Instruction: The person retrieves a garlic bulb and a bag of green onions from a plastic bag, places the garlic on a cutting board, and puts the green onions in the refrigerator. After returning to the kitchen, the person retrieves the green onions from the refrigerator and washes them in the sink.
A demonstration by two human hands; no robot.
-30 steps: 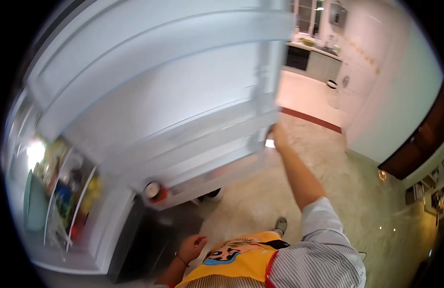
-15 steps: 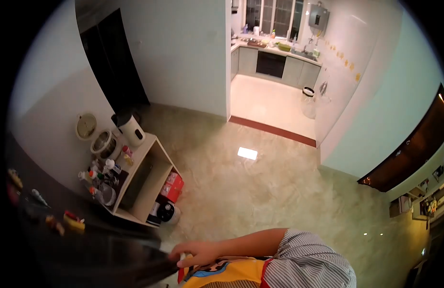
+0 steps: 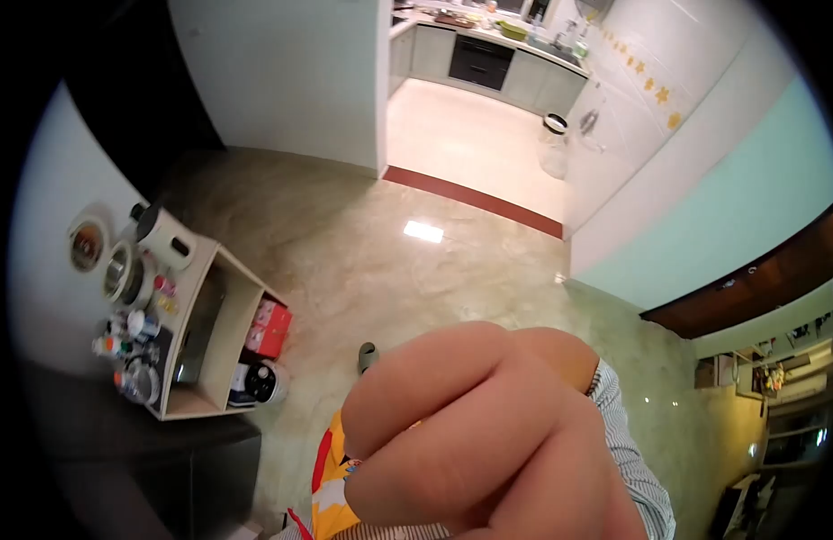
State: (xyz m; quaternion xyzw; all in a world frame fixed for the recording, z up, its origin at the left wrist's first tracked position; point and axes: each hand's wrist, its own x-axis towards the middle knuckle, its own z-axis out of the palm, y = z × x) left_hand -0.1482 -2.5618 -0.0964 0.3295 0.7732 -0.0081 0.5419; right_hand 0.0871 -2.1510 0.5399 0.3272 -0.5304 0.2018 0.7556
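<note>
Yellow apron (image 3: 329, 490) cloth with red trim shows just below my right hand (image 3: 488, 441), which is lifted so close to my eyes that it fills the lower middle of the view. My fingers (image 3: 434, 378) are curled in and pressed one against the next, folded shut like a loose fist. Whether anything lies inside the curl I cannot tell. The hand is blurred by its nearness. Behind it my striped sleeve (image 3: 632, 459) runs down to the right.

Past the knuckles, down on the glossy beige floor (image 3: 344, 270), a single grey slipper (image 3: 368, 356) lies near the apron's upper edge. To the left of it stands a low wooden shelf unit (image 3: 220, 333) against the wall. A red box (image 3: 269, 328) sits in its open side, and a round white appliance (image 3: 259, 382) sits just beside the box. On top of the unit are a white jug with a dark lid (image 3: 164, 236), a metal pot (image 3: 122, 270) and a cluster of small bottles (image 3: 128, 337). A dark block (image 3: 119, 450) takes up the corner below the unit.

Further out, a bright patch of light (image 3: 423, 231) shines on the floor. A red threshold strip (image 3: 470, 200) marks the doorway into a kitchen, where grey cabinets (image 3: 434, 54) line the far wall and a clear bin (image 3: 554, 144) stands by the tiled side. A pale green wall (image 3: 731, 216) runs along the right.
</note>
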